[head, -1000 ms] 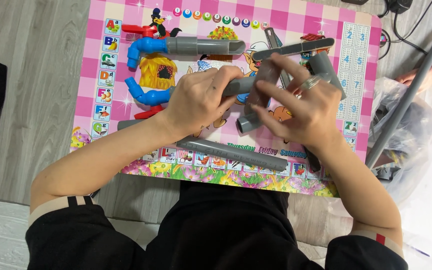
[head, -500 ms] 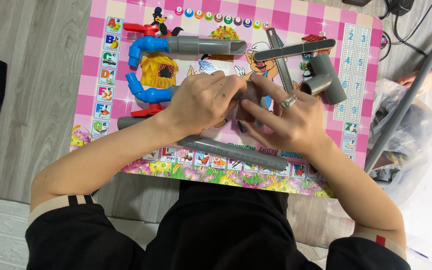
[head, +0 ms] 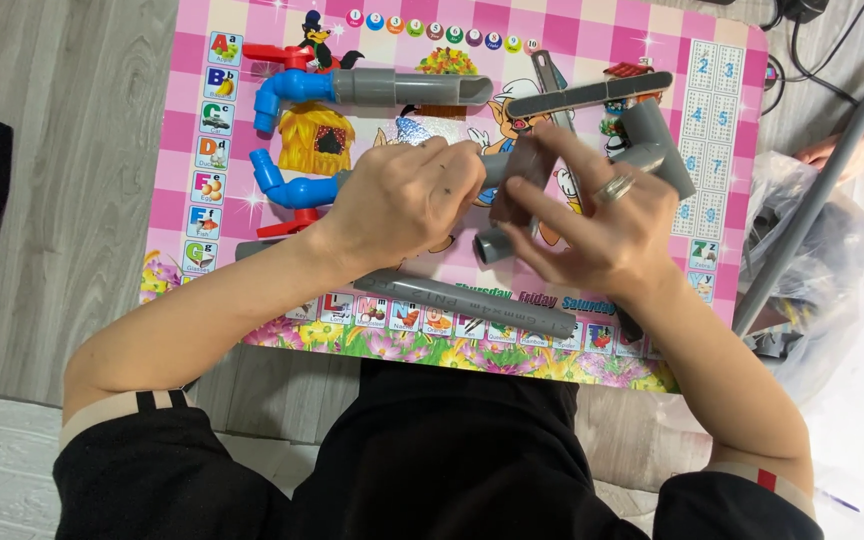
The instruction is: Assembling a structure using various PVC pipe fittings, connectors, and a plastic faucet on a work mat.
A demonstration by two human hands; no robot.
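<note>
My left hand (head: 402,205) grips a grey pipe that runs left into a blue elbow valve (head: 287,190) with a red handle. My right hand (head: 592,225), a ring on one finger, holds a grey pipe fitting (head: 514,195) against the end of that pipe, with an open socket (head: 490,245) pointing down. Both hands meet over the middle of a pink children's play mat (head: 712,120).
On the mat lie another blue elbow with a grey pipe (head: 402,88), a long grey pipe (head: 482,305) near the front edge, a grey tee fitting (head: 657,140) and a thin grey pipe (head: 592,92). At right: a long grey tube (head: 822,180), a clear plastic bag (head: 802,250), and another person's hand (head: 852,140).
My right hand has shifted on the grey fitting, turning it against the pipe; my left hand stayed gripping the pipe in the same spot.
</note>
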